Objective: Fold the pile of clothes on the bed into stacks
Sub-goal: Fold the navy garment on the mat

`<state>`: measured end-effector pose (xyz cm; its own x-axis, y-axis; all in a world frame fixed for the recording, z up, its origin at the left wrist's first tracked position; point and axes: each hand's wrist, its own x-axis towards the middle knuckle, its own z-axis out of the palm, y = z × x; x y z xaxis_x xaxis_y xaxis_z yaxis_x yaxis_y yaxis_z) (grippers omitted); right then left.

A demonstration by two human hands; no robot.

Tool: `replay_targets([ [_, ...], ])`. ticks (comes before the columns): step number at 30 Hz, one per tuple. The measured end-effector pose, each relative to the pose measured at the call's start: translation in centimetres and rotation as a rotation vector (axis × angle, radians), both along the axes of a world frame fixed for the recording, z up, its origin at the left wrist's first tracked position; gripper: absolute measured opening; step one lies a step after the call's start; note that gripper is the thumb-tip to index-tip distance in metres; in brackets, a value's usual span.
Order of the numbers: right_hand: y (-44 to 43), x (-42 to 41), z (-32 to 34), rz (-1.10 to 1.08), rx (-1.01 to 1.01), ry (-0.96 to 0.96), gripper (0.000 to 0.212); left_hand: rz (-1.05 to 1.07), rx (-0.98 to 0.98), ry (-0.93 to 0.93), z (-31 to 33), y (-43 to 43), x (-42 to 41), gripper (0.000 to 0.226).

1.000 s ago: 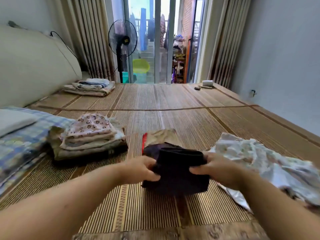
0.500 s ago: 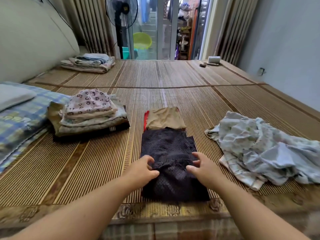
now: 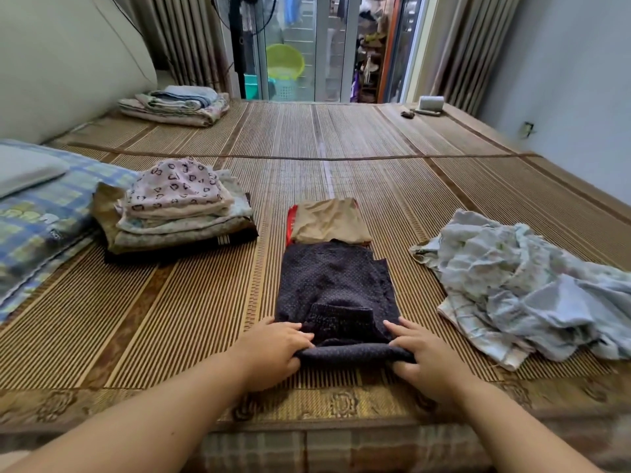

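Observation:
A dark dotted garment [image 3: 333, 285] lies flat on the bamboo mat near the bed's front edge. My left hand [image 3: 276, 349] grips its near left corner and my right hand [image 3: 416, 353] grips its near right corner, with the near edge lifted and rolled slightly forward. Beyond it lies a folded tan piece [image 3: 329, 221] over something red. A folded stack topped by a pink heart-print cloth [image 3: 174, 203] sits at the left. An unfolded pile of pale blue-white clothes [image 3: 526, 288] lies at the right.
A blue checked pillow [image 3: 37, 213] lies at the far left. Folded blankets [image 3: 177, 104] sit at the back left by the curtains. A small white roll [image 3: 431, 102] rests at the back right. A grey wall runs along the right side.
The dark garment went from held up in both hands to spread flat on the mat. Both hands then slid to its near edge and took hold of the corners.

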<state>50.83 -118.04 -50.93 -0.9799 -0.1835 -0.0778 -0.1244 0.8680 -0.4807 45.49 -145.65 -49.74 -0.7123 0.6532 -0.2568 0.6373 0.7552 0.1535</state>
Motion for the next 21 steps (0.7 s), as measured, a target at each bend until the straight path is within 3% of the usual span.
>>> replay_targets([
  [2,-0.1,0.1,0.8,-0.012,-0.123,0.026,0.03,0.104,0.175,-0.032,0.7,-0.2,0.2,0.033],
  [4,-0.2,0.4,1.9,-0.047,-0.286,0.032,0.031,0.211,0.364,-0.186,2.0,-0.7,0.7,0.017],
  [8,-0.3,-0.3,4.1,-0.101,-0.56,-0.008,0.055,0.364,0.639,-0.501,5.0,-1.2,0.5,0.025],
  [11,-1.5,-3.2,5.9,-0.16,-0.68,-0.035,0.022,0.477,0.757,-0.525,6.0,-0.2,-2.2,0.02],
  [13,-2.2,-6.4,5.9,-0.284,-0.567,0.046,0.014,0.604,0.806,-0.513,5.6,0.8,-4.9,0.018],
  [16,-2.3,-10.0,4.4,-0.533,-0.373,0.006,0.036,0.867,0.887,-0.523,4.0,2.0,-8.5,0.037],
  [19,-1.6,-10.3,2.3,-0.65,-0.268,-0.238,0.063,1.048,0.667,-0.531,2.4,1.9,-9.1,0.081],
  [21,-1.3,-9.8,1.2,-0.651,-0.201,-0.334,0.069,1.033,0.546,-0.644,1.5,1.6,-8.3,0.087],
])
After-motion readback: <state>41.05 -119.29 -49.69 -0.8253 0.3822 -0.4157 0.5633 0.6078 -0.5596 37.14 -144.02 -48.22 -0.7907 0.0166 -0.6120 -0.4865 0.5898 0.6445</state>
